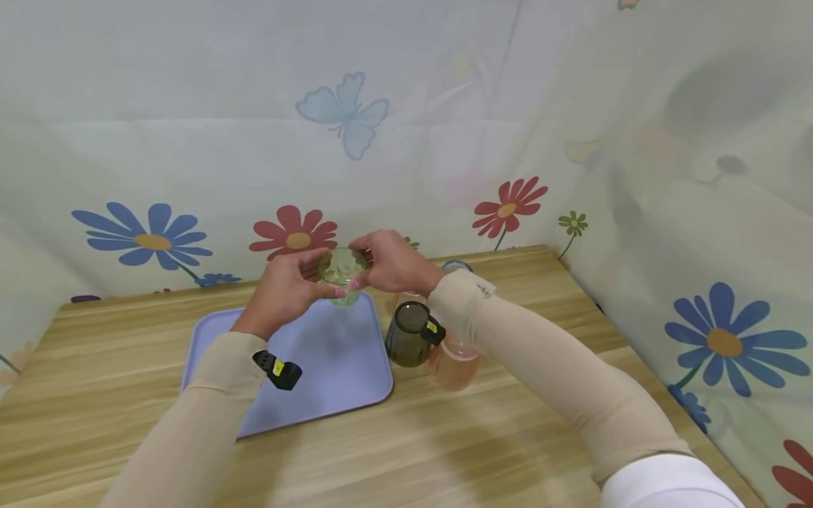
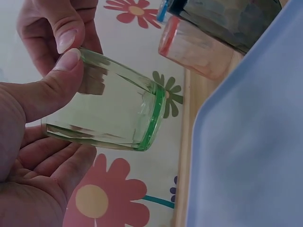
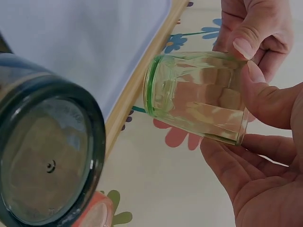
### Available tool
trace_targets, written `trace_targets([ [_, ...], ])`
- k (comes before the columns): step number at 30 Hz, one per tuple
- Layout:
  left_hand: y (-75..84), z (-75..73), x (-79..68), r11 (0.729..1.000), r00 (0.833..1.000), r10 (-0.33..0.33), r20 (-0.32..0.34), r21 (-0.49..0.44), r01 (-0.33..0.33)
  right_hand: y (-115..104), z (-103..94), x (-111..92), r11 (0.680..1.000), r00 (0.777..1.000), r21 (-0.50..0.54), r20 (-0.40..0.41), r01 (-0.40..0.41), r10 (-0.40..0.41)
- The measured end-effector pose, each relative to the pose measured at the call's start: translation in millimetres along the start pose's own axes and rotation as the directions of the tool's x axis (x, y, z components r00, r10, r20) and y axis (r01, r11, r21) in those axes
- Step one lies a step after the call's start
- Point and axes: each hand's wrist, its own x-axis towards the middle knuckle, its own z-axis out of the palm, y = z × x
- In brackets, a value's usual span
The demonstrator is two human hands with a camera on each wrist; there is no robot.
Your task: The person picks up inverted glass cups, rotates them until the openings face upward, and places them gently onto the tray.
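A clear green glass (image 1: 344, 271) is held up above the back edge of a lavender tray (image 1: 330, 381). My left hand (image 1: 282, 288) grips its rim from the left, thumb in front and fingers behind. From the other side my right hand (image 1: 396, 262) pinches the same rim, and the thumb tips nearly meet. In the left wrist view the green glass (image 2: 118, 106) has its thick base pointing down toward the table side. The right wrist view shows the green glass (image 3: 194, 94) with nothing visible inside.
Right of the tray a dark grey glass (image 1: 406, 346) stands base up. Beside it is a pink glass (image 1: 454, 370); another pink glass (image 1: 406, 296) and a blue-rimmed one (image 1: 457, 265) sit behind, partly hidden by my right arm. A flowered cloth (image 1: 413, 141) hangs behind the wooden table (image 1: 356, 451).
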Motion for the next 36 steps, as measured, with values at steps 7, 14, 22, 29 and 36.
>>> trace_targets([
  [7, -5.2, 4.8, 5.3, 0.999, 1.000, -0.009, 0.011, -0.031, 0.010, 5.8, 2.8, 6.4, 0.985, 0.995, -0.138, 0.010, 0.100, -0.100],
  [14, -11.5, 8.4, 11.9, 0.999, 1.000, -0.011, 0.014, -0.031, 0.011, 7.6, 2.9, 8.3, 0.980, 0.995, -0.176, 0.026, 0.098, -0.095],
  [22, -18.1, 13.3, 14.0, 0.999, 1.000, -0.025, 0.016, -0.029, 0.025, 7.4, 3.6, 11.3, 0.979, 0.995, -0.192, 0.091, 0.065, -0.048],
  [29, -21.6, 19.2, 16.2, 0.998, 0.999, -0.035, 0.016, -0.054, 0.036, 10.1, 6.3, 15.1, 0.972, 0.994, -0.230, 0.112, 0.041, -0.015],
  [36, -26.0, 23.0, 16.6, 0.998, 0.999, -0.033, 0.025, -0.049, 0.034, 14.4, 10.3, 16.7, 0.969, 0.990, -0.246, 0.140, 0.024, 0.011],
])
